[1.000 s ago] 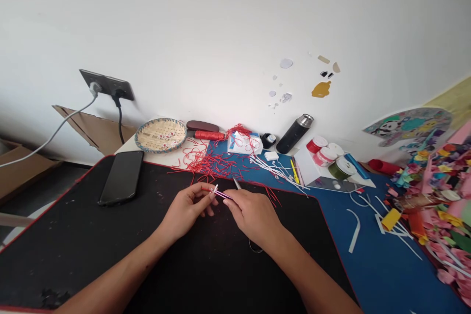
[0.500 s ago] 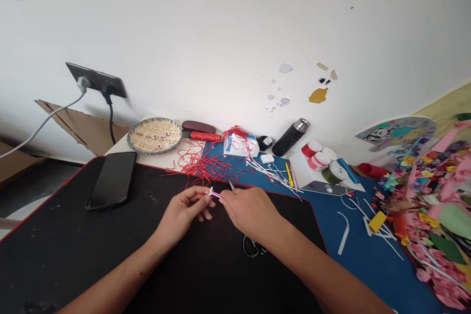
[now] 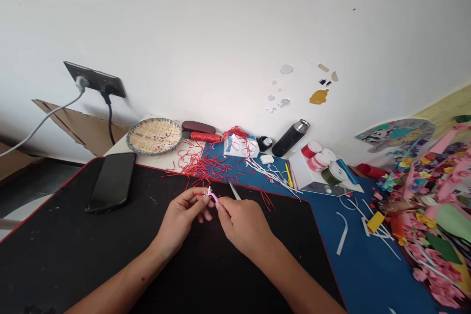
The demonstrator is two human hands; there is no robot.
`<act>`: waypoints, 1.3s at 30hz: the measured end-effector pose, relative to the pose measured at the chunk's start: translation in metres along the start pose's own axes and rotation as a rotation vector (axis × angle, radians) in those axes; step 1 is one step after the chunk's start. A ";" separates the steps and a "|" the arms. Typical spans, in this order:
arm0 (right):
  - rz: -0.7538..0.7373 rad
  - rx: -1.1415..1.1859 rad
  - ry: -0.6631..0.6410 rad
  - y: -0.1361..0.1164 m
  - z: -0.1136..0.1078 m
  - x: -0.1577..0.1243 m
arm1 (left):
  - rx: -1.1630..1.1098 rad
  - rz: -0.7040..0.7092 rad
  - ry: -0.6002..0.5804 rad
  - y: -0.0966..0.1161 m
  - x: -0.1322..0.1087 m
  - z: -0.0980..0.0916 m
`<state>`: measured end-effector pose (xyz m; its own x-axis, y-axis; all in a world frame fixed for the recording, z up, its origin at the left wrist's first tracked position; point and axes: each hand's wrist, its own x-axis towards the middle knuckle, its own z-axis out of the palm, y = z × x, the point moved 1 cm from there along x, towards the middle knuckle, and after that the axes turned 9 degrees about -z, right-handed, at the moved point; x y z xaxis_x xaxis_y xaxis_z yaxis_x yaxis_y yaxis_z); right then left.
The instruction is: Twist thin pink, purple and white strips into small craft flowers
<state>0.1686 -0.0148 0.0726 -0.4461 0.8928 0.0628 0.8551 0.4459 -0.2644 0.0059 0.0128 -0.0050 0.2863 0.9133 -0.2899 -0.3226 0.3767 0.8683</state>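
The small pink-and-white strip bundle [image 3: 212, 196] is held in the air above the black desk mat [image 3: 91, 255], pinched between the fingertips of the left hand [image 3: 180, 218]. The right hand [image 3: 241, 223] is brought in close, its fingertips [image 3: 219, 206] pressed against the bundle's near end, so the hands are together with the piece clamped between them. White ends are seen splayed from the top of the bundle, though its finer structure is too small to be made out. A slim metal point [image 3: 234, 191], possibly tweezers, is seen just beyond the right hand; whether it is held cannot be told.

A tangle of red strands [image 3: 206, 167] is spread near the mat's far edge, with white strips [image 3: 268, 171] lying on the blue mat [image 3: 368, 265] beside it.

The main risk is judged to be a slackened pinch: so small a piece, held by fingertips alone, could spring loose or be dropped. The metal point could also prick a finger or snag the strips if the hands are shifted carelessly, and the loose red strands could be caught up.
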 end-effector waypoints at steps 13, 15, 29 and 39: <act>0.200 0.408 0.093 -0.008 0.020 -0.010 | 0.050 -0.001 -0.002 -0.005 0.001 0.002; 0.211 0.411 0.088 -0.009 0.022 -0.011 | 0.061 -0.013 -0.014 -0.004 0.000 0.004; 0.032 0.033 -0.040 0.003 0.011 -0.012 | 0.073 -0.133 -0.105 0.001 0.003 -0.001; -0.131 -0.185 -0.155 0.014 -0.001 -0.011 | 0.172 -0.190 -0.202 0.009 0.006 -0.005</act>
<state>0.1861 -0.0182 0.0693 -0.5790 0.8126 -0.0670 0.8148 0.5738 -0.0824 -0.0001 0.0229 -0.0012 0.5057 0.7735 -0.3820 -0.0939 0.4895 0.8669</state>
